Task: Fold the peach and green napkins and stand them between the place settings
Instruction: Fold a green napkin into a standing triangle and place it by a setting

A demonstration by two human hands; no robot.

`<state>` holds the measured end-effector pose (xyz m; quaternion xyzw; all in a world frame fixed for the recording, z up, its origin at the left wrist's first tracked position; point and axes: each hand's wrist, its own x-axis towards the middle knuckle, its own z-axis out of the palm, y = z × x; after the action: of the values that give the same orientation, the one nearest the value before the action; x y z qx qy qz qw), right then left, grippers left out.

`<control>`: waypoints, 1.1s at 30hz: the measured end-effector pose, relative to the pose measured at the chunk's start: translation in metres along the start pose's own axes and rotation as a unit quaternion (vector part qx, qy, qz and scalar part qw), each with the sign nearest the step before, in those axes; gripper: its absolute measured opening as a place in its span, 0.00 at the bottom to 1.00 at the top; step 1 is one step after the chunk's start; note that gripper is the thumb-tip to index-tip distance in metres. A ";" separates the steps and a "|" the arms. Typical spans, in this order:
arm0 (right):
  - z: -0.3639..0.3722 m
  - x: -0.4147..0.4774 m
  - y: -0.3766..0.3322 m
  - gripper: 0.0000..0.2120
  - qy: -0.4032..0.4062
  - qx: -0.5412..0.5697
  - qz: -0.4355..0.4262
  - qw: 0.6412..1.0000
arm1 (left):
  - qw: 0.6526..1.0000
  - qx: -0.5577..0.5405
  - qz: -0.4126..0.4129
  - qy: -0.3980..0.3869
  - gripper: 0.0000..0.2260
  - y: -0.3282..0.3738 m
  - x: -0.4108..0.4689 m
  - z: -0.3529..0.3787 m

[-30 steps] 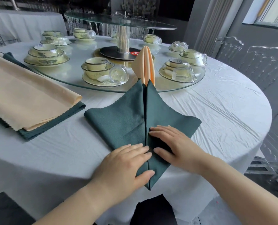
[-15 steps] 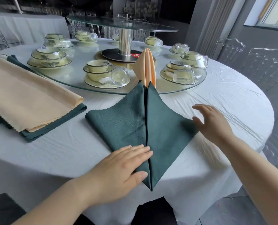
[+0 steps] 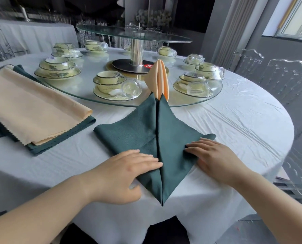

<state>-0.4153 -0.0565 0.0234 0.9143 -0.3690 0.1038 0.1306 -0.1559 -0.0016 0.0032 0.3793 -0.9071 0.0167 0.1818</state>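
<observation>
Green napkin point(image 3: 139, 136): lies flat near the near edge of the table point(image 3: 238, 124), folded to a kite shape, with two flaps meeting at a centre seam. Its narrow tip reaches the near edge; its far tip touches the rim of the glass turntable point(image 3: 76, 92).
Left hand point(image 3: 127, 171): laid flat on the left flap, fingers straight and close together, fingertips at the seam, thumb by the napkin's lower edge.
Right hand point(image 3: 215, 155): laid flat on the right flap beside the napkin's right corner, fingers straight and slightly spread. Whether the thumb is tucked under the cloth cannot be told.
Peach napkin point(image 3: 158, 78): already folded, standing upright on the turntable just behind the green napkin's far tip, between the left place setting point(image 3: 109, 81) and the right place setting point(image 3: 192, 85).
Napkin stack point(image 3: 28, 106): unfolded peach cloth on top of green cloth, at the table's left edge.
Other settings: bowls and upturned glasses ring the turntable.
Chairs point(image 3: 287, 76): clear, along the table's right edge.
</observation>
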 end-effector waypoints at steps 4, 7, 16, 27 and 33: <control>0.000 0.003 -0.002 0.21 0.016 0.015 0.003 1.000 | 1.000 0.010 0.000 0.029 0.23 -0.004 0.000 0.002; 0.000 0.008 -0.007 0.21 0.008 0.013 -0.031 0.999 | 0.998 0.019 0.019 0.059 0.20 -0.009 0.002 0.005; 0.006 0.018 -0.013 0.25 -0.008 0.138 -0.020 0.990 | 0.999 -0.010 0.014 0.032 0.25 -0.025 0.008 -0.001; -0.002 0.018 -0.015 0.21 -0.070 0.193 0.060 0.977 | 0.999 -0.005 -0.001 0.035 0.25 -0.007 0.008 0.001; -0.006 0.017 -0.022 0.17 -0.068 0.208 0.100 0.971 | 0.998 -0.008 -0.041 0.042 0.25 0.002 0.007 0.001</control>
<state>-0.3882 -0.0498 0.0307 0.8850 -0.4365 0.1280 -0.0993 -0.1616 -0.0052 0.0043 0.4135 -0.8826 0.0183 0.2230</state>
